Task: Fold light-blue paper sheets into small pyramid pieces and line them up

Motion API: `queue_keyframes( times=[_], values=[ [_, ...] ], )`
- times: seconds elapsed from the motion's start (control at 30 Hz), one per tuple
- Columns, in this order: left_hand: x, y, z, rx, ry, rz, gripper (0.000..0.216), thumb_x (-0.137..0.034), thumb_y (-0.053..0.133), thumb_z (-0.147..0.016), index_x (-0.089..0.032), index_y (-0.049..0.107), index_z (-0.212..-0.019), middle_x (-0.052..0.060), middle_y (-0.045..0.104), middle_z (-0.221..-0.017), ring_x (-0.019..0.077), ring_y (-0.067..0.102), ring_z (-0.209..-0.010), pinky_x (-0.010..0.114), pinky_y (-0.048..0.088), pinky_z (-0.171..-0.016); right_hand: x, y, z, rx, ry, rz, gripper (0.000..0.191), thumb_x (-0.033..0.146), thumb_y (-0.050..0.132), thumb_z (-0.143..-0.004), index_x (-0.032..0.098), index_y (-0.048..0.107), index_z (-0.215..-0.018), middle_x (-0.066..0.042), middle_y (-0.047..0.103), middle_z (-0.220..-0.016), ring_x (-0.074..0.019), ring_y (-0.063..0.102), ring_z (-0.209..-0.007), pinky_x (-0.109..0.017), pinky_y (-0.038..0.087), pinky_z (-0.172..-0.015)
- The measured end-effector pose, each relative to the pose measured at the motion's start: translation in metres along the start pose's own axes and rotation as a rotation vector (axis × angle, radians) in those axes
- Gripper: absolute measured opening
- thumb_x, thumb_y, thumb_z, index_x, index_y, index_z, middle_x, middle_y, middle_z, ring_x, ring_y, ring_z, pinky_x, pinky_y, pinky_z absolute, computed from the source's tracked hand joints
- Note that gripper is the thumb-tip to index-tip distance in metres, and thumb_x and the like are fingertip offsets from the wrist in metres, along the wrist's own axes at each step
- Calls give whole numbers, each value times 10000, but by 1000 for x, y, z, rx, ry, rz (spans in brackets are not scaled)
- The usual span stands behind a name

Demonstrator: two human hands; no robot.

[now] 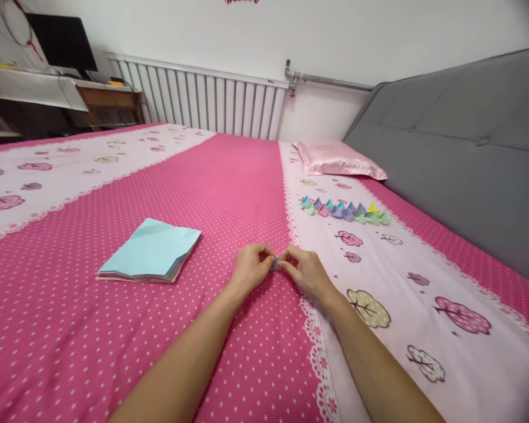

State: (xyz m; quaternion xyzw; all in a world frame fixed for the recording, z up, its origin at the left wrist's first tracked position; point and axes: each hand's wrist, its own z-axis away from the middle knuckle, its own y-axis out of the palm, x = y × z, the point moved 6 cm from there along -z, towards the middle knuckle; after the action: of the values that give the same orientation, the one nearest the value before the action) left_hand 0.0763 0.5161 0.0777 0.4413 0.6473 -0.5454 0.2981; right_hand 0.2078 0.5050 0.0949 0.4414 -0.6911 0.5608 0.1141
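Note:
Between my fingertips is a small folded piece of blue-grey paper (275, 264), mostly covered by the fingers. My left hand (252, 267) pinches its left side, and my right hand (304, 268) pinches its right side. Both hands are just above or on the pink dotted bedspread (242, 200); I cannot tell whether they touch it. To the left lies a stack of square paper sheets (152, 249) with a light blue one on top. Beyond my right hand, several small folded paper pieces (346, 210) in blue, purple, green, pink and yellow stand in two rows.
A pink satin pillow (337, 158) lies at the far right, beside a grey padded headboard (458, 129). Against the back wall is a white radiator (203, 97) with a pipe (330, 80). A desk (103, 100) with a black monitor (62, 44) stands at the far left.

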Motion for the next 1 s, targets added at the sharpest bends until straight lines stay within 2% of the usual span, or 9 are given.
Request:
queue_keyframes(
  times=[0.17,0.33,0.6,0.77,1.0],
  values=[
    [1,1,0,15,13,24,129,-176,513,-704,-149,639,-710,56,676,-713,148,611,-653,261,461,-641,-7,1,0,-28,41,-122,128,209,594,-746,211,612,-873,-27,688,-811,-168,634,-742,-286,453,-699],
    [-2,-1,0,2,17,-22,130,-167,511,-697,-145,639,-698,60,673,-719,151,607,-662,261,457,-644,-9,-2,-1,-51,63,-35,82,239,599,-750,216,673,-775,-18,694,-742,-166,622,-679,-279,442,-653],
    [-15,-7,3,-68,66,-239,150,-121,512,-640,-158,655,-662,27,646,-661,124,550,-612,239,423,-616,1,-5,0,-82,20,-19,119,213,574,-745,180,687,-723,-21,690,-685,-147,616,-617,-245,438,-608],
    [-14,-6,4,-51,23,-258,146,-121,521,-637,-156,661,-658,25,654,-637,123,557,-594,239,422,-610,4,-5,1,-93,26,10,127,215,581,-724,179,676,-647,-19,680,-629,-144,612,-574,-236,436,-578],
    [-12,-9,4,-76,-34,-264,144,-114,532,-643,-153,666,-679,28,664,-662,123,567,-610,239,430,-624,1,-5,1,-101,35,25,141,210,568,-728,179,689,-661,-21,688,-637,-144,613,-569,-233,442,-567]
  ],
)
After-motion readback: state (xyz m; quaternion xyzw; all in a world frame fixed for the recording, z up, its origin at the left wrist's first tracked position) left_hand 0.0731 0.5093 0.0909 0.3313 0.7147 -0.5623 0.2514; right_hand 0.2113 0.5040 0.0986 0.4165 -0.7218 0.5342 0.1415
